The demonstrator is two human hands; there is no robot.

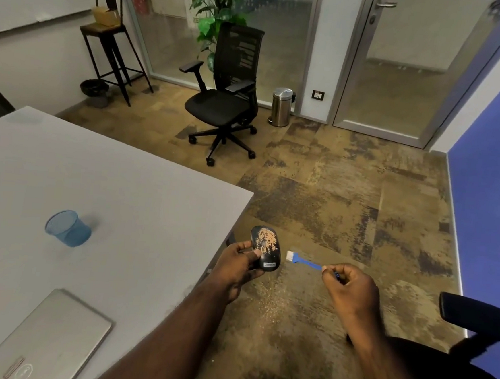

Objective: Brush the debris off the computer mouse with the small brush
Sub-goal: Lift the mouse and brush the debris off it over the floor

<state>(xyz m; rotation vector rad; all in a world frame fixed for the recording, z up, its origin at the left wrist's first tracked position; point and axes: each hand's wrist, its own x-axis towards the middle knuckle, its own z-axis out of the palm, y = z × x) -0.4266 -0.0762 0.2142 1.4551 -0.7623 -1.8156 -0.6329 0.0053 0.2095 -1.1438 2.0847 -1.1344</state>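
My left hand point(238, 263) grips a black computer mouse point(265, 249) from its left side and holds it in the air past the table's right edge, above the carpet. Tan crumbs of debris cover the mouse's top. My right hand point(347, 282) pinches the handle end of a small blue brush point(303, 260). Its white bristles point left and sit just right of the mouse, a small gap apart from it.
A grey table point(122, 197) fills the left, with a blue mesh cup point(67, 229) and a closed silver laptop point(48, 338) on it. Spilled crumbs point(269, 304) lie on the carpet below the mouse. A black office chair point(226, 97) and a steel bin point(281, 106) stand farther back.
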